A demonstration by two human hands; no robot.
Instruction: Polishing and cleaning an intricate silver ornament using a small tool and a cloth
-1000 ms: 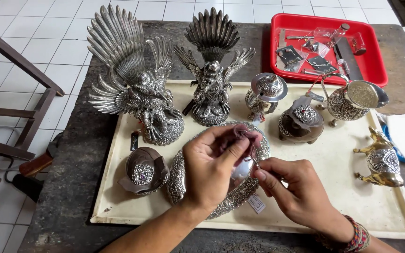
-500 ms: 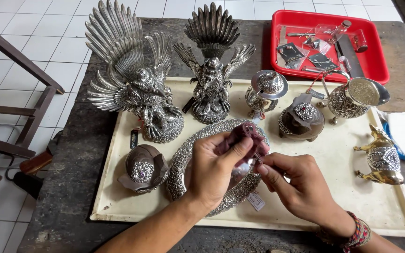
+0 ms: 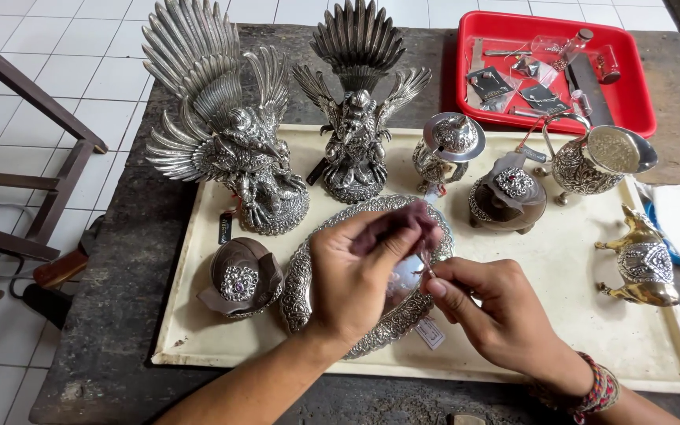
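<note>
Embossed oval silver tray under left hand, right hand pinching.

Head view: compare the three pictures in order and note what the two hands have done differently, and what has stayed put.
Little changed. The left hand keeps a dark cloth pressed over the oval silver tray, its fingers shifting slightly. The right hand stays beside it, pinching something too small to make out. The winged silver statues, the pitcher and the red tray have not moved.

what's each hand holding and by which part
Left hand pinches a dark purplish cloth by its bunched top; right hand grips something thin at the fingertips, too small to tell.
</note>
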